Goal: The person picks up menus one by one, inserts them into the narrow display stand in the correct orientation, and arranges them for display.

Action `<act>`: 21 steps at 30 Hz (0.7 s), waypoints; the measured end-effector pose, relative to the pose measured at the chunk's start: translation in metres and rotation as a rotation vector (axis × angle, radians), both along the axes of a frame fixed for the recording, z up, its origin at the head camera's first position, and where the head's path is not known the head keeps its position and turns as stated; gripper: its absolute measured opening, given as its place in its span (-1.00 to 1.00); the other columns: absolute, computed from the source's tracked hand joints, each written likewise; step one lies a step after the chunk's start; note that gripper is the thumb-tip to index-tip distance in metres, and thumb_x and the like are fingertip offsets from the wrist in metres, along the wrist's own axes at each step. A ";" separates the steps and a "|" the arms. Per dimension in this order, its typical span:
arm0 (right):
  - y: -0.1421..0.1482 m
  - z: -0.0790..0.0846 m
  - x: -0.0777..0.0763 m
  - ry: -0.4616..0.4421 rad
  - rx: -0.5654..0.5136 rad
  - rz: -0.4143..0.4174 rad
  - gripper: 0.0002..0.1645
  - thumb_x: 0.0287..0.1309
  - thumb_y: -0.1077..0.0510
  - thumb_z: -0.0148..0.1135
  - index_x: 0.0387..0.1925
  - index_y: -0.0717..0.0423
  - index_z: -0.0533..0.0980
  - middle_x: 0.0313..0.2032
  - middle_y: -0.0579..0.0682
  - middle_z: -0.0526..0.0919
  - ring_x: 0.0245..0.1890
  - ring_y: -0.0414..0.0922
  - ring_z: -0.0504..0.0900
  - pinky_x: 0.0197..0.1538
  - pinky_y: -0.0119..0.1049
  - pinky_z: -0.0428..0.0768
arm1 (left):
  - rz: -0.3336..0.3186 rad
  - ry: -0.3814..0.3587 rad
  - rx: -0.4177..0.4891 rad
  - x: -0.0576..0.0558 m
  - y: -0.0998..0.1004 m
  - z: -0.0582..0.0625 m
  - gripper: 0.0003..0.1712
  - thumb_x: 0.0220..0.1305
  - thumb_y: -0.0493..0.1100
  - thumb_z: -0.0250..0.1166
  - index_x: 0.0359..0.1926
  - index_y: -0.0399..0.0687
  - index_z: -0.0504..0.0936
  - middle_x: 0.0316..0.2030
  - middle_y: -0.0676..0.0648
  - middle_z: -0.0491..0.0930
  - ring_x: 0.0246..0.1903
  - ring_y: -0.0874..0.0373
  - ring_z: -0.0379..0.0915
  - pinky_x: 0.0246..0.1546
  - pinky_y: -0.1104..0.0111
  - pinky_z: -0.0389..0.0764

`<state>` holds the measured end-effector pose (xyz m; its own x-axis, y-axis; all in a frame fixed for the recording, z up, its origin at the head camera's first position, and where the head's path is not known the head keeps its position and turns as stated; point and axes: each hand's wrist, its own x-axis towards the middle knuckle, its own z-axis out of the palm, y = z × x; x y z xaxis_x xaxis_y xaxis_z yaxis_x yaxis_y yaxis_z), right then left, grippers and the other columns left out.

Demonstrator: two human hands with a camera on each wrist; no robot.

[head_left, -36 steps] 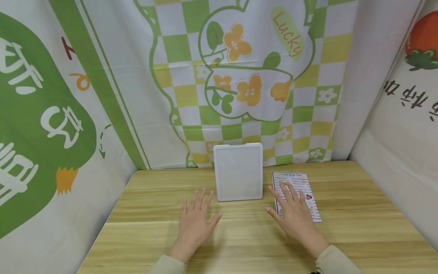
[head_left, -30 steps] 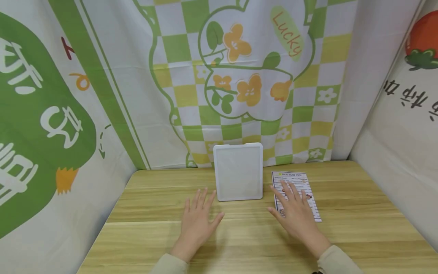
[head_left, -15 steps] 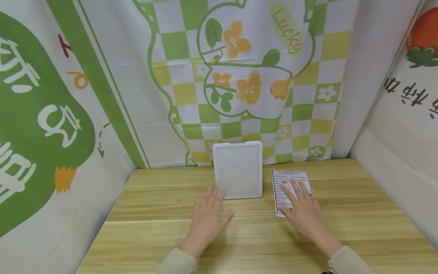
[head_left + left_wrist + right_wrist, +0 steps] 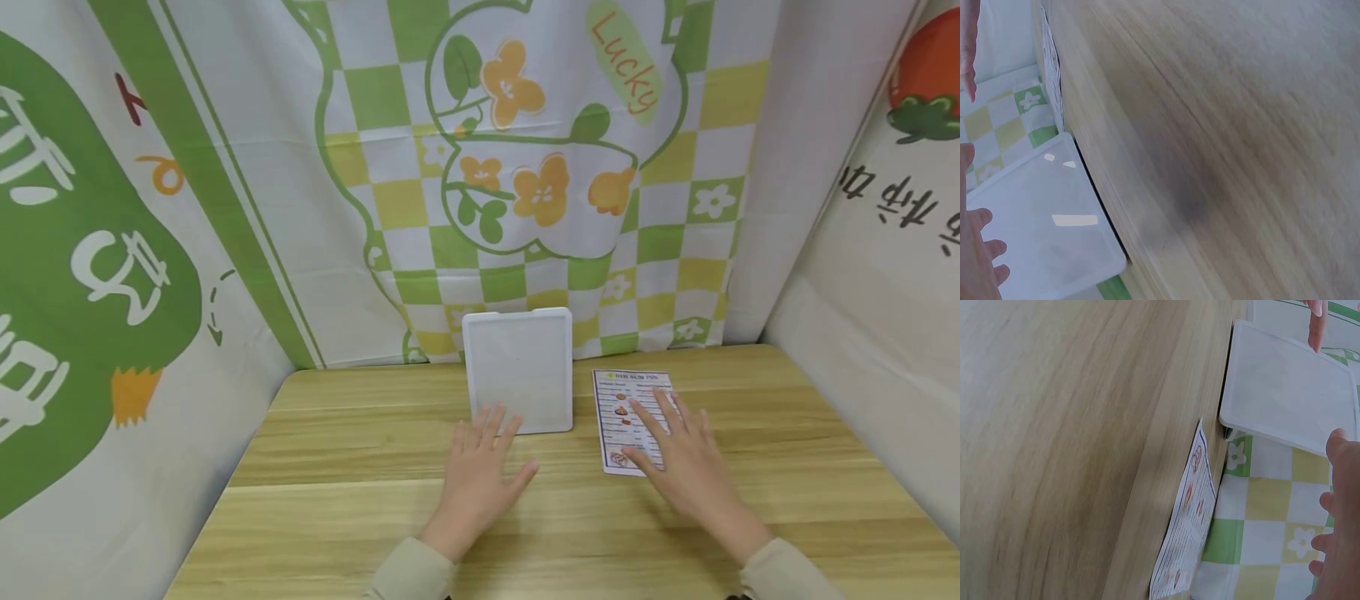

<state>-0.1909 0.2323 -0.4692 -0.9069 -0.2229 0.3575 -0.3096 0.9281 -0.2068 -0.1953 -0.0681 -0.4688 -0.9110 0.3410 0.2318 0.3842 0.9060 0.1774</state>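
A white framed board [image 4: 519, 362] stands upright at the back of the wooden table. To its right lies a printed menu sheet [image 4: 615, 421] with small food pictures. My left hand [image 4: 480, 479] has its fingers spread and holds nothing; its fingertips overlap the board's lower edge in the head view. With fingers likewise spread, my right hand [image 4: 690, 462] hovers over the right part of the sheet and hides some of its print. In the right wrist view, a gap shows between the right hand [image 4: 1344, 519] and the sheet [image 4: 1185, 519]. Both wrists wear pale sleeves.
The wooden table [image 4: 337, 517] has rounded back corners. Behind it hangs a green and yellow checked curtain [image 4: 540, 275] with flowers, close behind the board. Printed cloth walls, a left one [image 4: 247, 400] and a right one [image 4: 862, 333], flank the table.
Both hands have drifted to the right, fingers still spread. The left fingertips now overlap the board, and more of the menu's left side shows. The whole view has shifted slightly.
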 end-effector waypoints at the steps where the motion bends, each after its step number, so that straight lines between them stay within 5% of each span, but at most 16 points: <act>1: 0.002 0.000 0.000 0.006 0.003 0.000 -0.17 0.35 -0.31 0.07 0.50 -0.06 0.17 0.50 0.25 0.00 0.48 0.28 -0.10 0.42 0.27 -0.26 | -0.002 0.001 -0.005 0.000 0.002 0.000 -0.18 0.38 0.36 0.06 0.51 0.11 0.19 0.51 -0.11 0.07 0.50 -0.09 -0.13 0.42 -0.12 -0.14; 9: 0.017 -0.005 0.001 0.052 -0.013 0.012 -0.15 0.28 -0.24 0.21 0.48 -0.03 0.21 0.50 0.22 0.01 0.46 0.30 -0.03 0.43 0.25 -0.24 | -0.015 0.003 -0.017 0.003 0.015 -0.005 -0.19 0.39 0.35 0.04 0.51 0.13 0.19 0.50 -0.09 0.09 0.49 -0.09 -0.09 0.41 -0.14 -0.06; 21: 0.035 -0.012 0.003 0.050 -0.001 0.025 -0.18 0.35 -0.23 0.12 0.48 0.03 0.20 0.52 0.22 -0.04 0.46 0.29 -0.02 0.47 0.10 -0.28 | -0.057 -0.020 -0.006 0.002 0.029 -0.015 -0.20 0.38 0.35 0.05 0.51 0.15 0.20 0.49 -0.08 0.12 0.47 -0.07 -0.03 0.39 -0.12 0.03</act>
<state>-0.1880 0.2670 -0.4815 -0.8820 -0.2452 0.4024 -0.3431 0.9196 -0.1916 -0.1935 -0.0396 -0.4842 -0.8944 0.3939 0.2117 0.4318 0.8838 0.1798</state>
